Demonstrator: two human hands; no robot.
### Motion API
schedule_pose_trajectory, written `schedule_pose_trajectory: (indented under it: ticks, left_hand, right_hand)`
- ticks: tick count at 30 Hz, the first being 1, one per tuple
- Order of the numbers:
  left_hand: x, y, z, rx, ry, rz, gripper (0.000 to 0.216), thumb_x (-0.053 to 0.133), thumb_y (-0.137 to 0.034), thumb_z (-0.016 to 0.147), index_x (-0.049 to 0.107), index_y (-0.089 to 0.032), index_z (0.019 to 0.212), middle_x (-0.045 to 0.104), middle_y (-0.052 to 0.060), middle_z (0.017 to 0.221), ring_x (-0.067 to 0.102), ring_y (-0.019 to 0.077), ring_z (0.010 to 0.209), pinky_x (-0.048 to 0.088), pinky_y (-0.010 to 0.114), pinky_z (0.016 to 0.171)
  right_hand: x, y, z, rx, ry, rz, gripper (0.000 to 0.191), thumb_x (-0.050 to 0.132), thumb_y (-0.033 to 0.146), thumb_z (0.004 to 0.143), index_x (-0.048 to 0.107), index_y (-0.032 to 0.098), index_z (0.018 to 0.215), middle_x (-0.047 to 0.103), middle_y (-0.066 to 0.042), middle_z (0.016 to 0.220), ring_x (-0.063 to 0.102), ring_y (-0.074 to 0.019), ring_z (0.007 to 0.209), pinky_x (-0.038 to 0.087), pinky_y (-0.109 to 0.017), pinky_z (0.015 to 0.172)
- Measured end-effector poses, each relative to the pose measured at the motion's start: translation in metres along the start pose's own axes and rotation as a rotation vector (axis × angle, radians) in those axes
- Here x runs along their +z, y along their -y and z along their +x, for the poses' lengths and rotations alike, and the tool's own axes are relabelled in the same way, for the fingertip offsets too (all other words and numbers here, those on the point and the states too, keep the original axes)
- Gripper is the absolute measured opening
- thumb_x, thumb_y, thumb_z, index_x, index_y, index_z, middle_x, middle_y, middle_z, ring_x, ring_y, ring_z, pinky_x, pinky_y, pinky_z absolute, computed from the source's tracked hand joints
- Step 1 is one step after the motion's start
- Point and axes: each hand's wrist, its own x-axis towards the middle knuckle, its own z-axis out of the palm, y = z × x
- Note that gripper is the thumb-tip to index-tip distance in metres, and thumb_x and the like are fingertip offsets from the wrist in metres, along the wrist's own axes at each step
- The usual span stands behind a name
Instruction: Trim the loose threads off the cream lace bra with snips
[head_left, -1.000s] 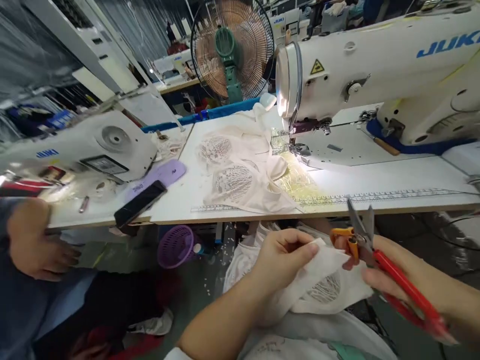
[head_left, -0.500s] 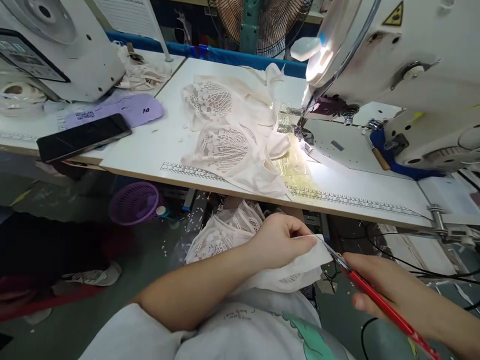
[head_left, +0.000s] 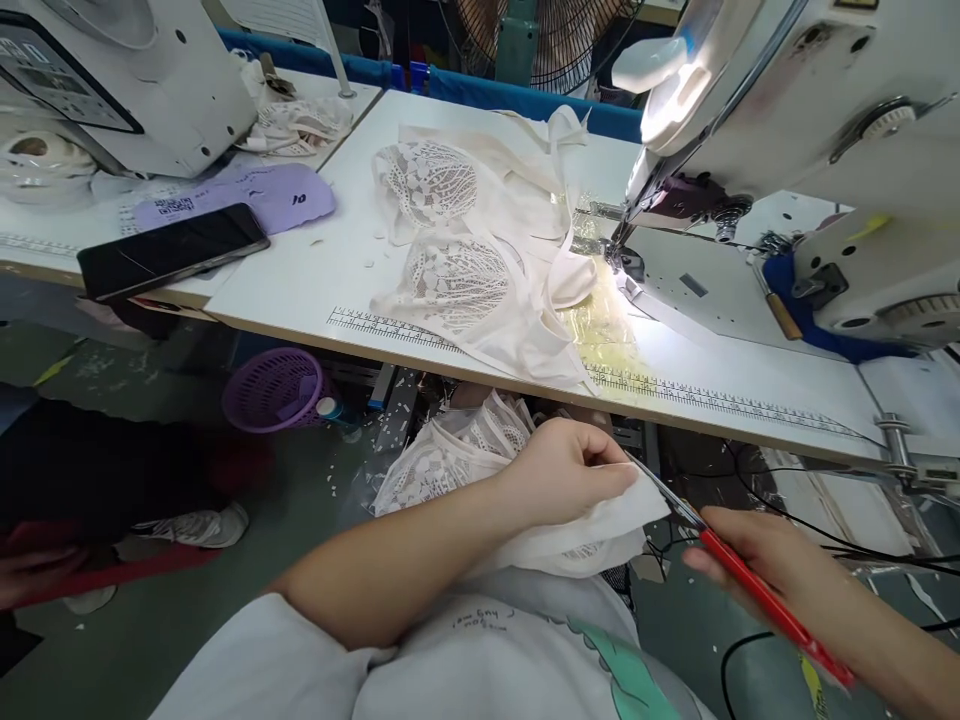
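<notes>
My left hand [head_left: 566, 470] pinches the edge of a white fabric piece [head_left: 607, 525] held over my lap, below the table's front edge. My right hand [head_left: 765, 570] grips red-handled scissors [head_left: 739, 575], and their blades touch the fabric's edge right beside my left fingers. More lace fabric [head_left: 450, 455] hangs under my left forearm. On the white table [head_left: 315, 290] lie white lace bra cups [head_left: 457, 250] next to the needle of a white sewing machine [head_left: 810, 130].
A black phone [head_left: 169, 250] lies on a purple template [head_left: 247, 195] at the left. A second sewing machine [head_left: 112, 70] stands at the far left. A purple basket [head_left: 274, 390] sits under the table. Cables [head_left: 862, 545] hang at the right. A fan stands behind.
The view has dropped and moved closer to the table. The scissors swung from upright down to the fabric's edge, and the blades now meet the cloth at my left fingertips.
</notes>
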Motion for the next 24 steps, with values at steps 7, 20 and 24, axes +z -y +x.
schedule_pose_trajectory:
  ticks: [7,20,24]
  left_hand:
    - [-0.004,0.006,-0.004,0.104,-0.042,-0.047,0.012,0.066,-0.023,0.066,0.065,-0.012,0.064,0.056,0.0,0.059,0.046,0.0061,0.049,0.034,0.018,0.044]
    - [-0.016,0.01,-0.019,0.077,-0.144,-0.183,0.028,0.077,-0.035,0.058,0.06,-0.013,0.065,0.053,-0.004,0.054,0.043,0.0046,0.044,0.034,0.017,0.043]
    - [-0.018,0.007,-0.023,0.091,-0.144,-0.198,0.031,0.079,-0.036,0.055,0.063,-0.013,0.067,0.056,-0.002,0.056,0.047,0.0058,0.048,0.037,0.017,0.045]
  right_hand:
    - [0.011,0.019,0.013,-0.144,-0.254,0.408,0.032,0.062,0.053,0.076,0.048,0.025,0.078,0.055,-0.002,0.079,0.052,-0.017,0.063,0.045,-0.027,0.05]
    - [0.033,0.032,0.024,-0.29,-0.456,0.426,0.022,0.063,0.04,0.079,0.046,0.026,0.08,0.054,0.0,0.076,0.054,-0.0174,0.067,0.047,-0.028,0.056]
    - [0.036,0.047,0.024,-0.278,-0.462,0.475,0.023,0.064,0.038,0.078,0.045,0.025,0.076,0.06,-0.003,0.084,0.059,-0.0195,0.076,0.05,-0.029,0.062]
